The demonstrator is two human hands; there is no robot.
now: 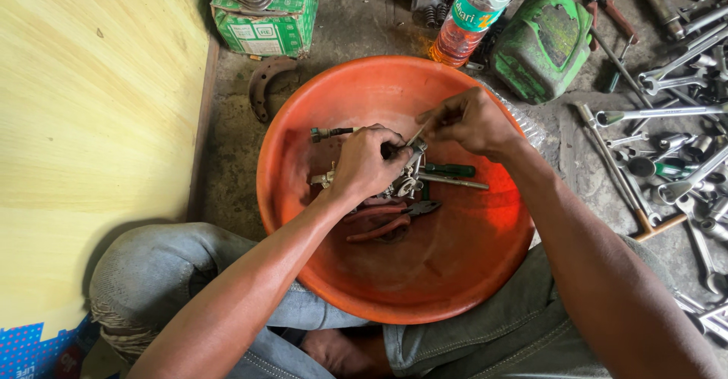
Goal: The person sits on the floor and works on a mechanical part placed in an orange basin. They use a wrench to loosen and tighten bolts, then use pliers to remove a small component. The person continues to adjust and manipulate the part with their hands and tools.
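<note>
I sat on the floor with the big orange basin resting in my lap, and both my hands were down inside it. My left hand was closed around a small grey metal part, a lumpy casting with fittings on it, gripping it from above so most of it was hidden under my fingers. A short threaded rod stuck out past my knuckles toward the basin's far left side. My right hand was pinched shut on a thin pale tool, its tip angled down onto the top of the metal part.

In the basin, just beside the part, a green-handled screwdriver lay flat with its shaft pointing right. Nearer to me, a pair of red-handled pliers lay on the basin's bottom, handles toward the left, jaws toward the right. The rest of the basin floor was bare orange plastic, smeared and stained.

Beyond the rim, a plastic bottle with some orange liquid in its bottom stood on the floor, touching a green engine cover to its right. A green cardboard box with metal parts on top sat at the far left, a curved rusty brake shoe just in front of it. Spanners and sockets lay scattered on the floor to my right.
</note>
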